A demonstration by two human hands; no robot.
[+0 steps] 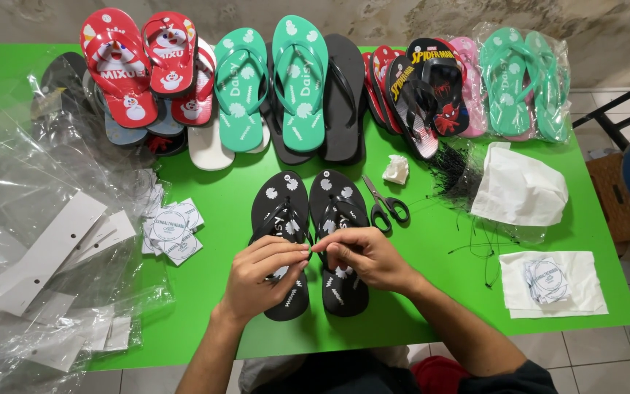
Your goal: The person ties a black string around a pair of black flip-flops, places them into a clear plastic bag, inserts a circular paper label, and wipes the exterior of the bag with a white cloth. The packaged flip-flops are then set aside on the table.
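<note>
Both hands meet at lower centre: left hand [262, 281] and right hand [364, 257], fingers pinched closed together over the black rubber flip-flop pair [308, 208], lengthwise toward the frame's top.

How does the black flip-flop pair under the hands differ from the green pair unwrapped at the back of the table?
The black flip-flop pair lies flat, side by side, at the table's middle, partly covered by the left hand and right hand; the green pair rests untouched at the back, overlapping other sandals. Black soles versus mint green. Both carry white flower prints and lie strap-up.
</note>
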